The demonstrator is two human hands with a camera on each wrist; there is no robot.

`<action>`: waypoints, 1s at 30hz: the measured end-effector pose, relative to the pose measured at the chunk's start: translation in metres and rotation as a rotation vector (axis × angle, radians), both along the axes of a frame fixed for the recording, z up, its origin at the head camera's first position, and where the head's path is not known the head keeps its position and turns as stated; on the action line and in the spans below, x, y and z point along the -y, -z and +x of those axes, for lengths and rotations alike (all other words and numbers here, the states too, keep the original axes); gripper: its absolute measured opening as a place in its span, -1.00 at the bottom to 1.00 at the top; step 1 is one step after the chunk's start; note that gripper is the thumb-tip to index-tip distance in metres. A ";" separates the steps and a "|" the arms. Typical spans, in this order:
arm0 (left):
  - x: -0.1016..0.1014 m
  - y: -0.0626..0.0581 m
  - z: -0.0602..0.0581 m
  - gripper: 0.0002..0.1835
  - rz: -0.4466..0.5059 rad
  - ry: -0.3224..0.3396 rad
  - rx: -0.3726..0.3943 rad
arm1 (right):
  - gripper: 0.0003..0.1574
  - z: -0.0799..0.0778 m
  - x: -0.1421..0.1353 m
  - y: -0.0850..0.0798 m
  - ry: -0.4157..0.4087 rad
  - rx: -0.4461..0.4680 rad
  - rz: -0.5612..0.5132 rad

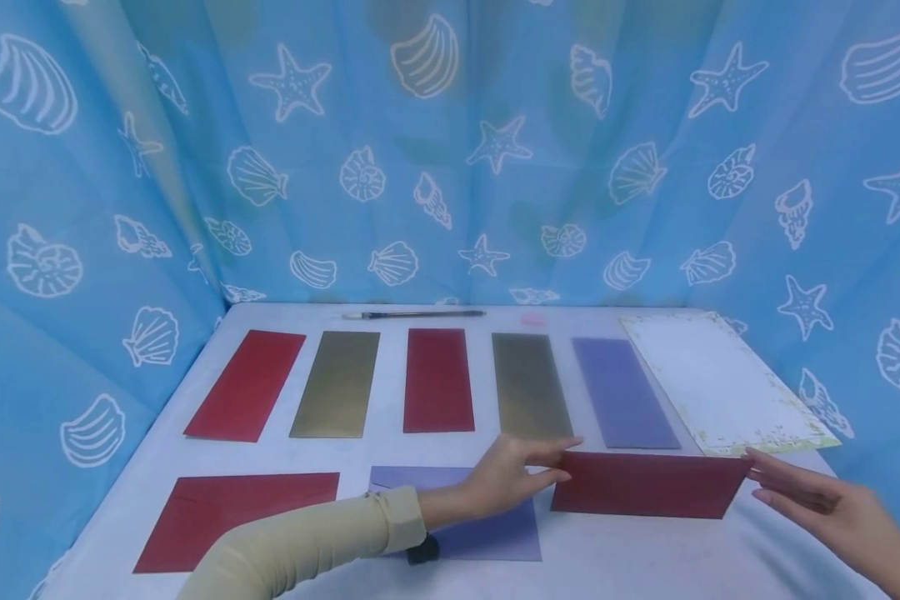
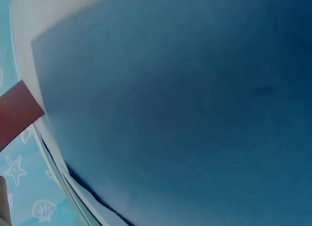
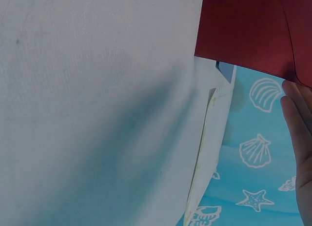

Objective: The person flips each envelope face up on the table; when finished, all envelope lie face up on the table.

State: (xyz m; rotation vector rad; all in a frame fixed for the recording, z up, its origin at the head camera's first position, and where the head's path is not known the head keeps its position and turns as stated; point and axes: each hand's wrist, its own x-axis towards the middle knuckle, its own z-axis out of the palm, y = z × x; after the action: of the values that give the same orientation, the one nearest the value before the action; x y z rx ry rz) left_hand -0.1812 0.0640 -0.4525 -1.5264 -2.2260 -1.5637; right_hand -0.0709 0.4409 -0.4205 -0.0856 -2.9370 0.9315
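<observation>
At the front right of the table a red envelope [image 1: 648, 485] is tilted up, long side across. My left hand [image 1: 504, 477] pinches its left end, index finger along the top edge and thumb lower down. Fingertips of my right hand [image 1: 832, 504] touch its upper right corner, the fingers fairly straight and the thumb just off the edge. The right wrist view shows those fingers [image 3: 297, 118] against the envelope's edge. Beneath my left forearm lies a purple envelope [image 1: 487, 533], partly covered. Another red envelope [image 1: 240, 508] lies front left, its corner hidden by the sleeve.
Farther back lie a red envelope [image 1: 246, 385], a gold one [image 1: 337, 383], a second red [image 1: 438, 379], a second gold [image 1: 530, 383] and a purple one [image 1: 624, 392]. Behind them are a brush [image 1: 423, 314] and a pink piece [image 1: 532, 319]. Bordered paper [image 1: 720, 375] lies right.
</observation>
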 end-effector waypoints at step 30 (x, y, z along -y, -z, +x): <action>-0.002 -0.003 -0.029 -0.30 -0.322 0.031 -0.231 | -0.22 -0.014 -0.004 0.017 -0.117 -0.064 -0.036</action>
State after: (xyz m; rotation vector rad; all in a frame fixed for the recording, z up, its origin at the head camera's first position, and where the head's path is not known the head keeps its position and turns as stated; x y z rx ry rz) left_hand -0.2102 0.0664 -0.4495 -1.7203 -2.4108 -1.0048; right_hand -0.0851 0.4450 -0.4379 0.1128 -2.8936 0.9829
